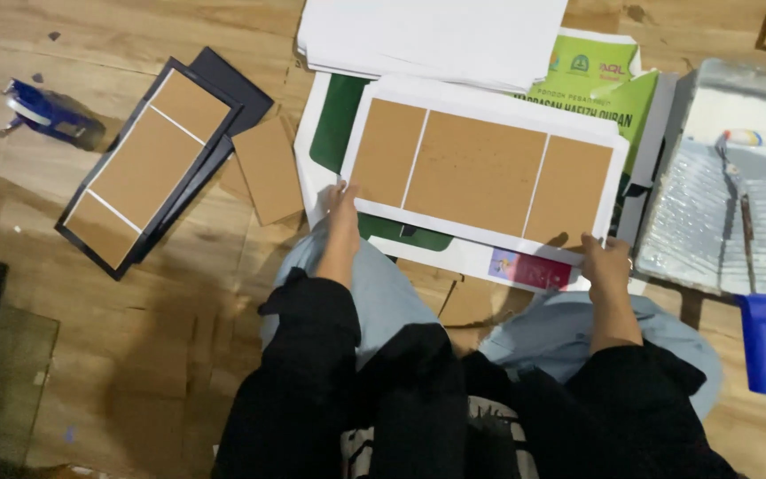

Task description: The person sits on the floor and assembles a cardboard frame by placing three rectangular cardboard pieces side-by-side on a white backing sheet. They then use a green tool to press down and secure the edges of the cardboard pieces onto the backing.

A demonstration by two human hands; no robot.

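Observation:
A white sheet (pixel 488 111) with three brown cardboard panels glued on it lies in front of me, tilted slightly. My left hand (pixel 342 217) grips its near left corner. My right hand (pixel 605 260) grips its near right corner. Under it lies a printed green and white sheet (pixel 339 124). Both arms wear black sleeves, and my knees in light blue trousers show below the sheet.
A dark cover (pixel 148 164) with three brown panels lies at left, a loose cardboard piece (pixel 268 168) beside it. A blue stapler (pixel 37 111) sits far left. A white paper stack (pixel 436 35) is at top. A paint tray with a blue-handled roller (pixel 751 266) stands right.

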